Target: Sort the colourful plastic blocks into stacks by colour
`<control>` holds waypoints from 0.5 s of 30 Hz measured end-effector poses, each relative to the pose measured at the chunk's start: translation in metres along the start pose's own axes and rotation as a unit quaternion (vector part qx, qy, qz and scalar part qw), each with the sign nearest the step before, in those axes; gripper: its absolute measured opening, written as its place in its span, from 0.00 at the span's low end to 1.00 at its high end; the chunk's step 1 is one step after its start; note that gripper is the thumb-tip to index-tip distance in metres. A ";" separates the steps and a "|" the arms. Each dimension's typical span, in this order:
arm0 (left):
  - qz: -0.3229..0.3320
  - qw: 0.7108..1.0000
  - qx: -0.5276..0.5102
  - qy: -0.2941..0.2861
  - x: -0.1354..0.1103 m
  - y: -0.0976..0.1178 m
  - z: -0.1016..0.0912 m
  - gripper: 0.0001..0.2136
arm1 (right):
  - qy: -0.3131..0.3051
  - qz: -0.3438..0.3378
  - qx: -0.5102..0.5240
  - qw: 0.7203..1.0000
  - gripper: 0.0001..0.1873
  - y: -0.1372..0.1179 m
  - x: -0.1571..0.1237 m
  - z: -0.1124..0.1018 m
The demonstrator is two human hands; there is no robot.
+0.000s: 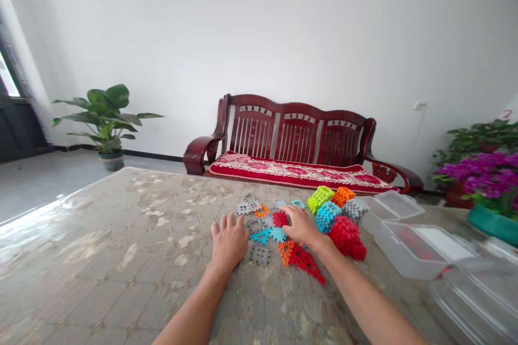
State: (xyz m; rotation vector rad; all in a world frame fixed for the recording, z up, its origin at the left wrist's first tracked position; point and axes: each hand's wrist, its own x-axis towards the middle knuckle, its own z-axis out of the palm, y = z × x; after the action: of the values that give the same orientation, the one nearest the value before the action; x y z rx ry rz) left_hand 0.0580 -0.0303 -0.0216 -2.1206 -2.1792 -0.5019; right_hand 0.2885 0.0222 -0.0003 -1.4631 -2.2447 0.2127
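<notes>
My left hand (230,238) rests palm down on the table, fingers spread, just left of several loose interlocking plastic tiles. Closest to it are a grey window-frame tile (259,254) and a blue triangular tile (261,236). A red square tile (279,219) sits between the thumb and fingers of my right hand (301,225), which grip it at its edges. Under and around that hand lie a light blue tile (278,235), an orange frame tile (286,252) and a row of red triangular tiles (306,263).
Right of my hands stand stacks of tiles: lime (320,199), orange (343,195), blue (328,216), grey (355,209) and red (347,238). Clear plastic boxes (421,259) are farther right, near purple flowers (485,172). A wooden bench (299,135) stands beyond the table (101,248).
</notes>
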 end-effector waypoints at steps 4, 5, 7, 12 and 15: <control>-0.003 1.000 -0.004 -0.001 0.000 0.000 0.000 0.22 | -0.045 -0.009 -0.024 0.999 0.35 -0.003 0.006 0.003; -0.004 1.000 -0.004 -0.001 0.000 0.000 0.000 0.22 | -0.050 -0.004 -0.027 0.998 0.34 -0.003 0.007 0.004; -0.004 1.000 -0.003 0.000 0.000 0.000 0.000 0.21 | -0.055 0.000 -0.030 0.998 0.33 -0.002 0.008 0.005; -0.002 1.000 -0.005 0.002 0.000 0.000 0.000 0.21 | -0.033 0.007 -0.033 0.999 0.31 -0.006 0.003 0.005; -0.001 1.000 -0.007 -0.001 0.000 0.000 0.000 0.21 | -0.027 0.014 -0.024 0.999 0.27 -0.012 -0.005 0.003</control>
State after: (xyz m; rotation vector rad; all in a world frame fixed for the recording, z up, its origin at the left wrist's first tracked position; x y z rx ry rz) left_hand 0.0577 -0.0304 -0.0213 -2.1251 -2.1857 -0.5167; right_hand 0.2787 0.0127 0.0005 -1.5323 -2.2871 0.2102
